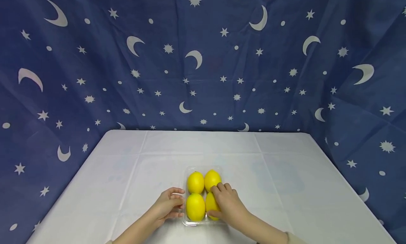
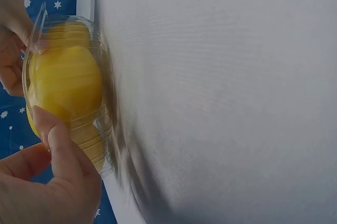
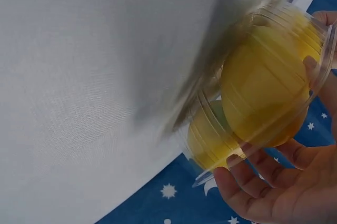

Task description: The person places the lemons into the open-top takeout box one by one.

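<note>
A person's left hand (image 1: 166,205) curls against the left wall of a clear plastic tray (image 1: 185,221), thumb and fingers loosely bent around its edge; in the left wrist view the thumb (image 2: 55,140) presses the tray's ribbed side, with a lemon just behind the plastic. The tray sits on a white tablecloth (image 1: 95,187) and holds four lemons in two rows. The near-left lemon (image 1: 195,207) lies just right of the left fingertips, and the far-left lemon (image 1: 195,182) sits just beyond them. Further right, the far-right lemon (image 1: 211,180) touches the right hand's fingertips, while the near-right lemon (image 1: 210,203) lies mostly beneath that hand. The right hand (image 1: 229,203) drapes over the tray's right side, fingers curved over this lemon and thumb at the tray's near edge. Behind the table hangs a blue cloth (image 1: 203,60) printed with moons and stars.
</note>
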`<move>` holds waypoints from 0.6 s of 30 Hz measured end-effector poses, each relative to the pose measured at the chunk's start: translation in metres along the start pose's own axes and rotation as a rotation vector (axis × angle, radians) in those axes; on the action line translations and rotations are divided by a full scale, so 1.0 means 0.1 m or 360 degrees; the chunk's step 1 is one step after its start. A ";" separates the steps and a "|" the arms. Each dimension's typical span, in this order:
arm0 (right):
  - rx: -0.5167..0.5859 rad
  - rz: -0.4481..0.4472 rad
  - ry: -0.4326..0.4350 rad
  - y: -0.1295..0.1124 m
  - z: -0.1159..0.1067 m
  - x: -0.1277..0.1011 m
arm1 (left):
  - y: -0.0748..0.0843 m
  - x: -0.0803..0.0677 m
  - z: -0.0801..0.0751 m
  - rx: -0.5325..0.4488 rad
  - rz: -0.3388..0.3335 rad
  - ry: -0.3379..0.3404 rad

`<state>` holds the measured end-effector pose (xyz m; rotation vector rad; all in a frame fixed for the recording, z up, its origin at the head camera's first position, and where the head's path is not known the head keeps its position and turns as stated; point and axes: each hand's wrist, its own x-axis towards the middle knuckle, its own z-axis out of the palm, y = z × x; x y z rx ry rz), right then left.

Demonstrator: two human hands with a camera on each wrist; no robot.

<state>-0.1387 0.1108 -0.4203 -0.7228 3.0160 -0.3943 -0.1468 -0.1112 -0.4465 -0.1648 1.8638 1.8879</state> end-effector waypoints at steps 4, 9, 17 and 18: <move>0.0039 -0.0002 0.0003 0.01 -0.04 -0.03 | -0.01 0.01 -0.02 0.0007 -0.0002 -0.0025; 0.0170 -0.0008 0.0113 0.11 -0.19 -0.07 | -0.02 -0.04 -0.08 0.0030 -0.0036 -0.0051; 0.0298 0.0187 0.0333 0.45 -0.39 -0.08 | 0.10 -0.11 -0.26 0.0285 0.0125 0.0046; 0.0309 0.0210 0.0337 0.48 -0.41 -0.09 | 0.11 -0.11 -0.28 0.0350 0.0188 0.0088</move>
